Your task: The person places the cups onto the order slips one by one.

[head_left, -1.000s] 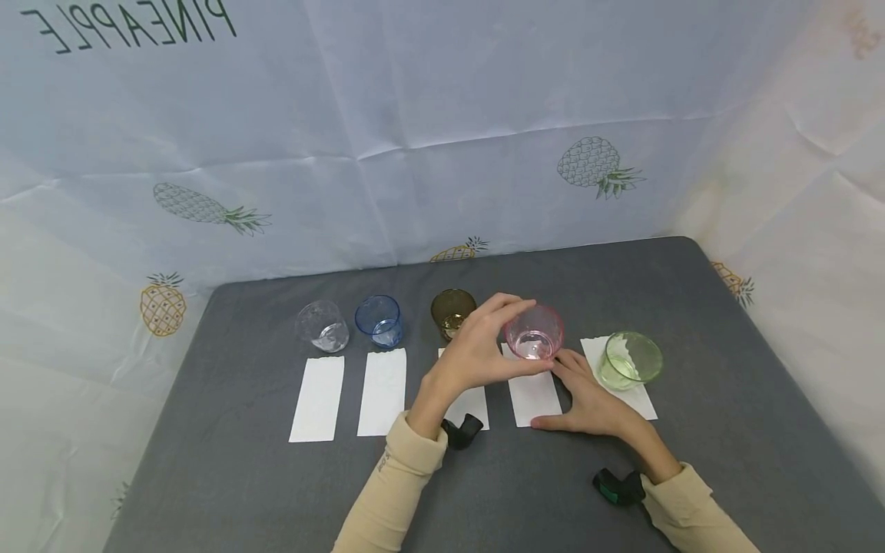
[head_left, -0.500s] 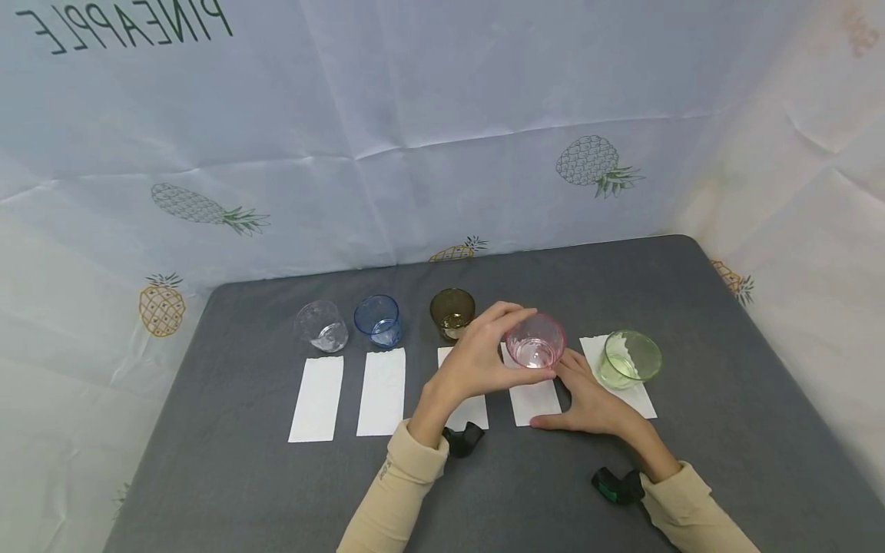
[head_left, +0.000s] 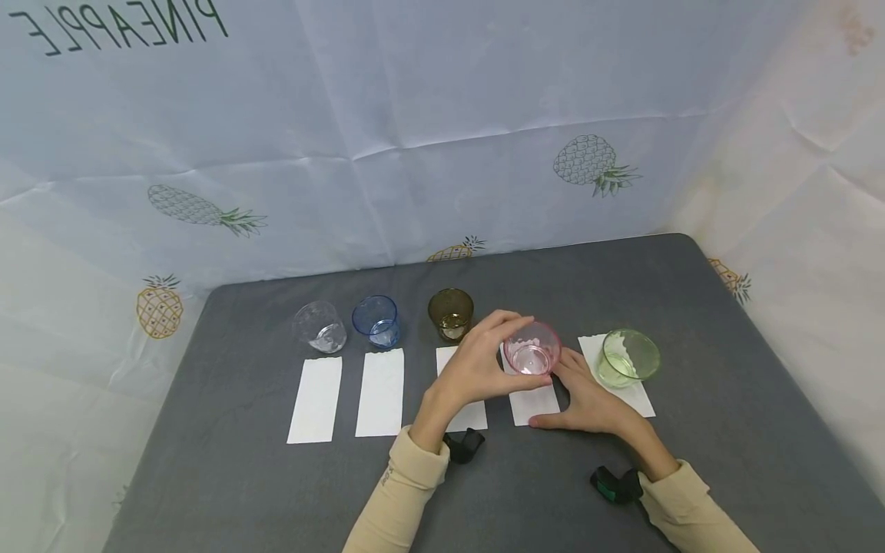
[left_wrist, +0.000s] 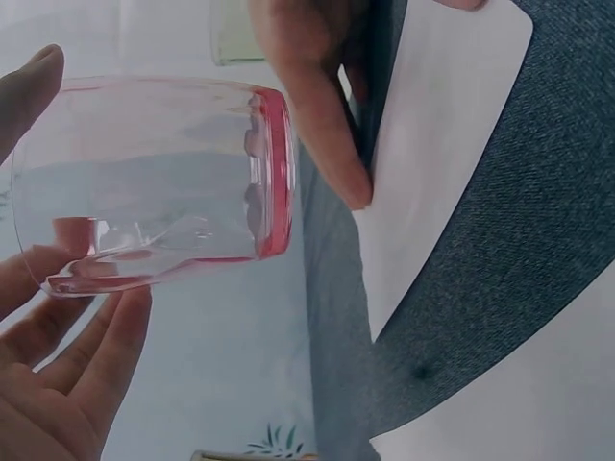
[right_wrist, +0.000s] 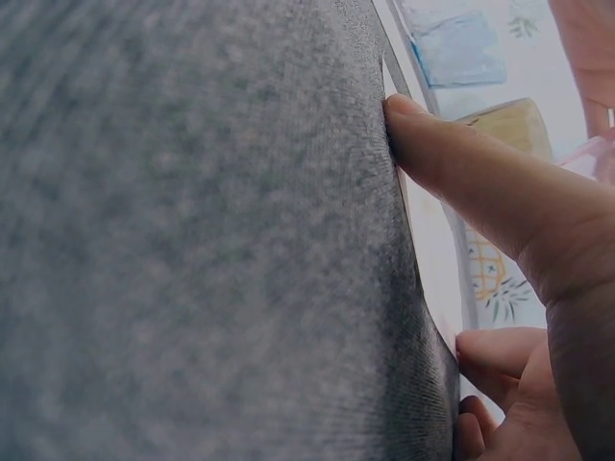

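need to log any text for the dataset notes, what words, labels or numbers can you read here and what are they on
"PINEAPPLE": dark capitals on the backdrop cloth, top left in the head view, printed mirrored and cut by the frame's top edge.
Small mark on the left sleeve: too small to read.
The paper strips, the pink cup held by the left hand, and the other cups carry no readable text.

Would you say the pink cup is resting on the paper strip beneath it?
Apart. In the left wrist view the pink cup, gripped by the left hand, shows a clear gap from the paper strip.
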